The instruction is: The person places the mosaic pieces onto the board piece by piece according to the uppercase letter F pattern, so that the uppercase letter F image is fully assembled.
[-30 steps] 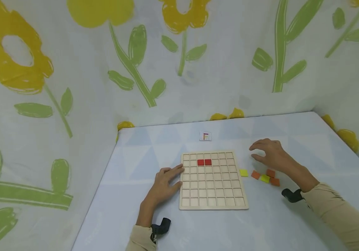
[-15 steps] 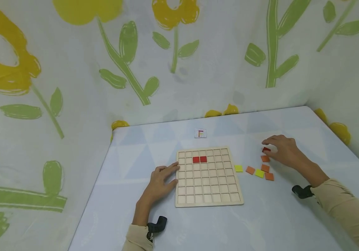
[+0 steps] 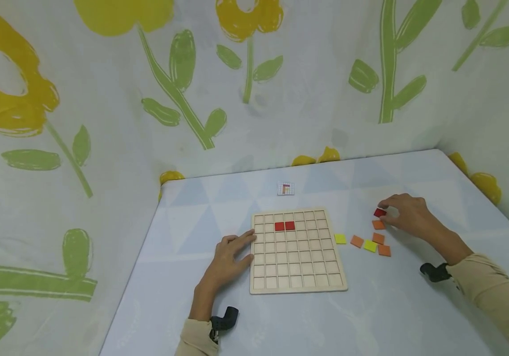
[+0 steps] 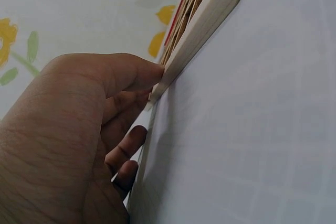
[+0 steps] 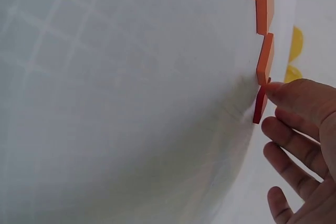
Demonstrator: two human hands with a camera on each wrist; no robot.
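A wooden grid board (image 3: 299,252) lies on the table with two red tiles (image 3: 279,226) side by side in its upper cells. My left hand (image 3: 226,262) rests against the board's left edge; in the left wrist view the thumb of this hand (image 4: 79,114) touches the board's rim (image 4: 197,40). To the right of the board, my right hand (image 3: 410,215) has thumb and index finger at a loose red tile (image 3: 379,212), pinching it at table level. In the right wrist view the thumb meets the red tile (image 5: 260,104), beside an orange tile (image 5: 265,60).
Several orange tiles (image 3: 384,250) and two yellow tiles (image 3: 340,239) lie between the board and my right hand. A small card with a coloured grid pattern (image 3: 286,188) lies behind the board. Flower-patterned cloth (image 3: 116,99) stands around the table (image 3: 183,296).
My right hand has moved right from above the table to the loose red tile, and its thumb and index finger have closed around it. The left hand stays at the board's edge.
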